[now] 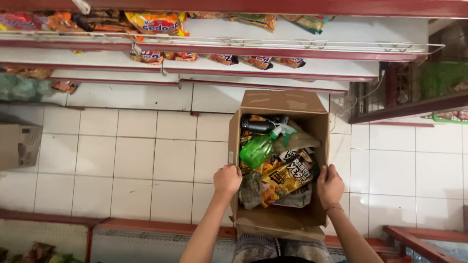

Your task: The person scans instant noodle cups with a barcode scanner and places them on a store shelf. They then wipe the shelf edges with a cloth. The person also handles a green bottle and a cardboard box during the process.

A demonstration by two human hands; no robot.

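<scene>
Both hands closed on the cardboard box point(279, 214) — left hand point(227, 179) curled over the 9 o'clock wall, right hand point(330, 185) gripping the 3 o'clock wall. Box sits on white tile floor point(146, 160), open — green spray bottle point(258, 148) at 11 o'clock inside, yellow snack packet point(285, 178) centre.

A spray bottle point(257, 150) lies in the box point(278, 221) on the floor point(136, 160), shelves point(273, 70) behind.
</scene>
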